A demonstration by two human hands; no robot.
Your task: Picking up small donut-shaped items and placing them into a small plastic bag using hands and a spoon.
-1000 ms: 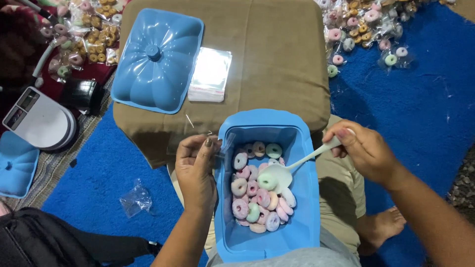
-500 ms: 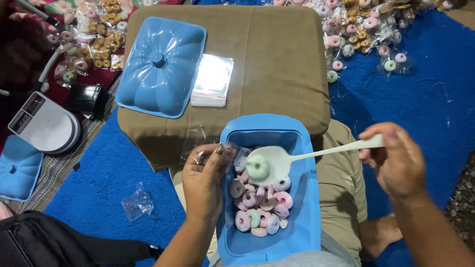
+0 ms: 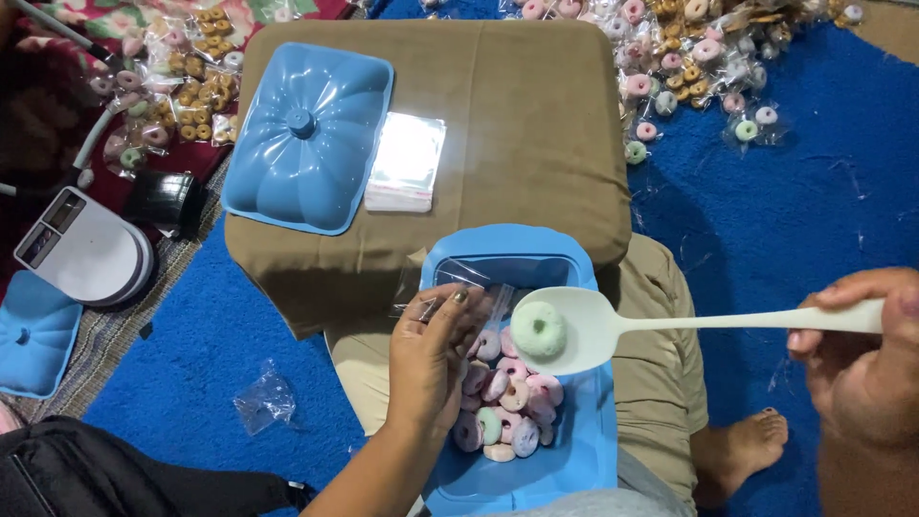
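One pale green ring (image 3: pixel 538 328) rides loose in the white spoon (image 3: pixel 574 329), centre frame, over the blue tub (image 3: pixel 584 450) of rings on the lap; right hand (image 3: pixel 866 369) fingers wrapped round the handle, left hand (image 3: pixel 431 359) fingers pinching a clear bag (image 3: pixel 483 287) open. Any tilt could roll it off, and the limp bag mouth could fold shut. Upper frame: brown cushion (image 3: pixel 517 124) carrying the blue lid (image 3: pixel 308 139), blue carpet (image 3: pixel 795 211), bagged rings (image 3: pixel 689 57) scattered
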